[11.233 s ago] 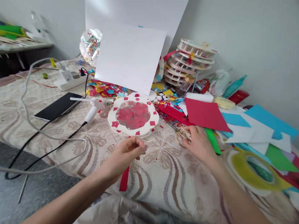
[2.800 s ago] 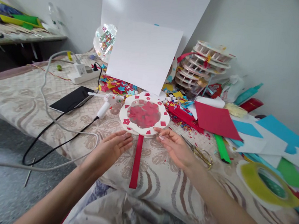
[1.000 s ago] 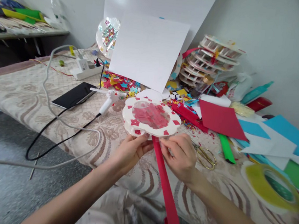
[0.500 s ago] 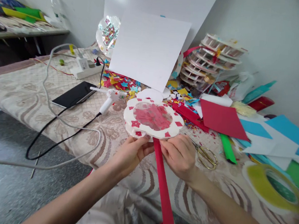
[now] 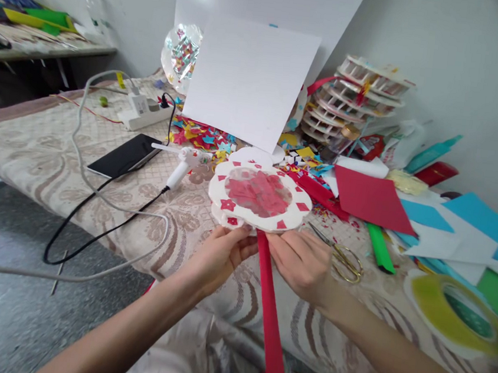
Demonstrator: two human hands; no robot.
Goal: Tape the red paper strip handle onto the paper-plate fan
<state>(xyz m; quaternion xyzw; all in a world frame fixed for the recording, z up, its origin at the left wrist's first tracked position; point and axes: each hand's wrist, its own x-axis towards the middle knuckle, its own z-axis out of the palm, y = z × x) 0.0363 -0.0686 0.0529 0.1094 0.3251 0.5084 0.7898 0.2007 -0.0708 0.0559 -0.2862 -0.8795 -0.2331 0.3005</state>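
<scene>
Both hands hold the near edge of a white scalloped, flower-shaped paper craft (image 5: 217, 192), which has a clear middle full of red pieces and red cutouts round its rim. My left hand (image 5: 224, 255) is closed on its near-left edge, thumb uppermost. My right hand (image 5: 301, 260) has its fingers curled at the near-right edge, beside a red strip (image 5: 269, 307). That strip runs from under the craft down toward my lap, its lower end folded. The fingertips of both hands are partly hidden beneath the rim.
A white glue gun (image 5: 179, 170) and a black flat device (image 5: 123, 155) lie to the left, with a power strip (image 5: 143, 117) behind. Scissors (image 5: 343, 262), a red paper sheet (image 5: 370, 199) and a tape roll (image 5: 458, 312) are at right. A white board (image 5: 251, 83) stands behind.
The craft has shifted slightly to the right and its right side tilts a little differently. My right hand has moved slightly right with it; the strip's lower end has swung left.
</scene>
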